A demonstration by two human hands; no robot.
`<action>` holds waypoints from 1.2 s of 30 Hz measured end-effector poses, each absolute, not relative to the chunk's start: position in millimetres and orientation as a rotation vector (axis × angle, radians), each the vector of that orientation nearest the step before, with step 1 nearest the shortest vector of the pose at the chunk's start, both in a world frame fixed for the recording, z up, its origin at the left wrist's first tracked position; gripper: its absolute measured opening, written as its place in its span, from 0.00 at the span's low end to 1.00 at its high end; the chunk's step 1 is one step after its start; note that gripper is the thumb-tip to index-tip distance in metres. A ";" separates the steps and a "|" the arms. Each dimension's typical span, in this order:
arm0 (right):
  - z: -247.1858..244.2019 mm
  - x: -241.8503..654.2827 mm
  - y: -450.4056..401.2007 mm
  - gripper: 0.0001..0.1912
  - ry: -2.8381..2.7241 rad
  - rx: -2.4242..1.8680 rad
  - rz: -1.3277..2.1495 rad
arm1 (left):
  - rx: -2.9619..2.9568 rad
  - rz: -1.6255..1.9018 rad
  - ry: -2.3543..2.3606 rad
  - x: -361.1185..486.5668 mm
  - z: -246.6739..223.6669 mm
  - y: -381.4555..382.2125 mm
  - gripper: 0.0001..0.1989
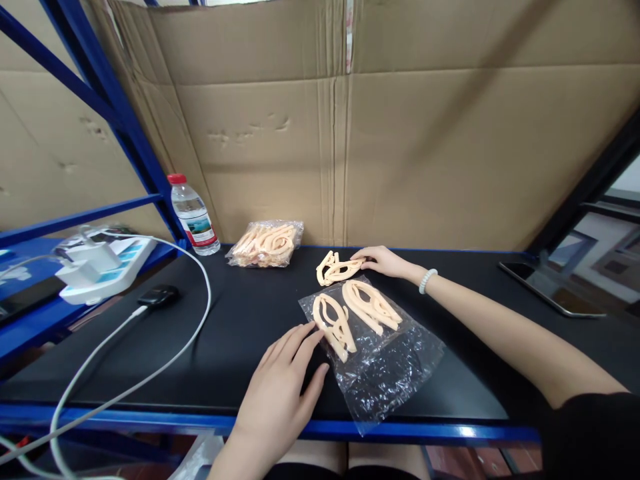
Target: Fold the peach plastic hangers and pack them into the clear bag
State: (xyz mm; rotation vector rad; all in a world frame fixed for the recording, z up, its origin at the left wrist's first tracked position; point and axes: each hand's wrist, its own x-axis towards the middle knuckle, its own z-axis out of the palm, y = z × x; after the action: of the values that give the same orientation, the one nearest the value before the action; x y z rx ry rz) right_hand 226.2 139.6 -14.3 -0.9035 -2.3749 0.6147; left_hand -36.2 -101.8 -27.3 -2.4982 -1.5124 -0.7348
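Observation:
A clear plastic bag [395, 373] lies flat on the black tabletop, with two cream folding hangers, a left one [345, 340] and a right one [367, 310], on or inside it; I cannot tell which. Beside the left hanger rests my left hand [283, 380], its fingers stretched out and the tips touching the hanger or the bag's edge. Just behind the bag, my right hand [383, 260] pinches the right end of a loose cream folding hanger [333, 273], which lies on the table.
A wrapped bundle of hangers [267, 243] stands at the back, near a red-capped water bottle [195, 217]. At left are a power strip [120, 267], a black adapter [157, 295] and a looping white cable [200, 327]. A tablet-like device [550, 290] lies right. Cardboard [425, 133] walls the back.

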 end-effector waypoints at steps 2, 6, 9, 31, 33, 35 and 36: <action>-12.7 226.9 139.1 0.14 -2.308 -0.929 0.774 | -2.491 -0.733 -1.513 -36.0 -26.6 -102.4 0.19; -10.2 231.4 132.7 0.17 -2.139 -1.010 1.128 | -2.485 -0.734 -1.507 -36.2 -26.4 -102.9 0.19; -8.0 234.8 125.3 0.16 -1.975 -1.072 1.324 | -2.489 -0.731 -1.500 -36.5 -27.6 -102.5 0.19; 28.6 253.4 45.3 0.08 -1.308 -1.112 1.449 | -2.545 -0.818 -1.597 -38.5 -30.4 -103.3 0.19; 33.8 255.1 25.3 0.11 -1.327 -1.079 1.393 | -2.562 -0.956 -1.600 -38.9 -29.1 -103.5 0.19; 37.3 253.1 6.2 0.15 -1.373 -1.042 1.328 | -2.561 -1.218 -1.654 -36.2 -25.0 -102.8 0.20; 38.2 250.6 -2.3 0.16 -1.399 -1.027 1.298 | -2.558 -1.408 -1.709 -33.2 -21.7 -101.9 0.22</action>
State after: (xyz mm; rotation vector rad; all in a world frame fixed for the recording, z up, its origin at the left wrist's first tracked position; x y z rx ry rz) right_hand 250.6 -2.3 38.2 -1.0272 -1.3991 1.2979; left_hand -33.2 -101.9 -21.7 -2.5576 -1.7093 -1.4079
